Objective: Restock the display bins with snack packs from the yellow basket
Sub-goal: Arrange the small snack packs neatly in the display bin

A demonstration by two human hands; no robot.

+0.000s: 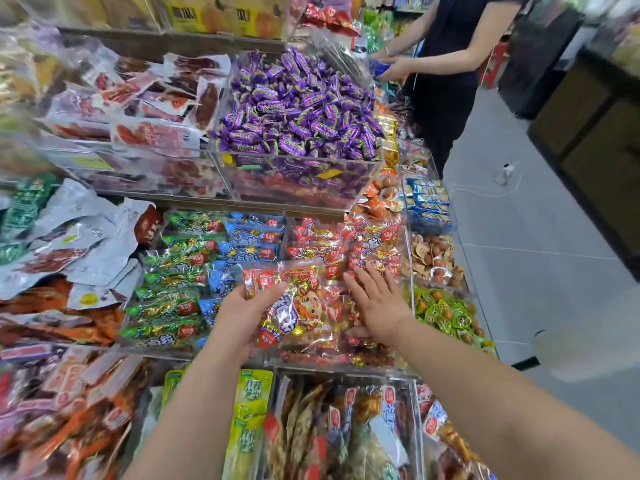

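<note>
Everywhere clear bins (294,158), grey tiled floor (519,237)

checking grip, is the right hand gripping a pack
No, the right hand lies flat with straight fingers on the red packs.

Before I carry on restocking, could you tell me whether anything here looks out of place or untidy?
Nothing looks damaged. The red snack packs are heaped unevenly, piled highest in their bin's far right corner beside the orange packs. A white charger and cable lie loose on the aisle floor.

Grey tiled floor (526,271), dark counter (588,143)
</note>
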